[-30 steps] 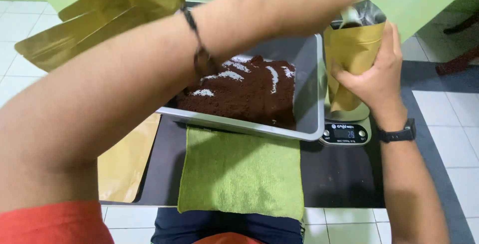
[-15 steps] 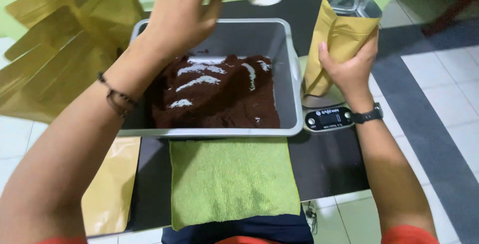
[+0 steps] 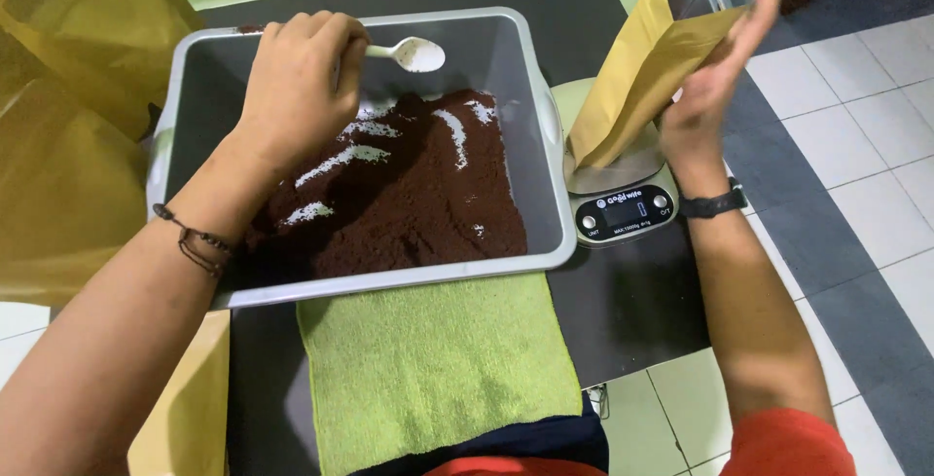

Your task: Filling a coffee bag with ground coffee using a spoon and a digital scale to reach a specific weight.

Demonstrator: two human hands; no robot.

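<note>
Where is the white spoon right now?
The white spoon is in the left hand, held over the far end of the grey tub, above the dark brown powder.

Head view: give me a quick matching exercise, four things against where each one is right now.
Things:
1. white spoon
2. gold pouch
3. green cloth
4. dark brown powder

Places:
A. tilted on the scale
B. flat on the table, in front of the grey tray
C. in the left hand, above the tray
D. heaped inside the tray

Pairs: 1-C, 2-A, 3-B, 4-D
</note>
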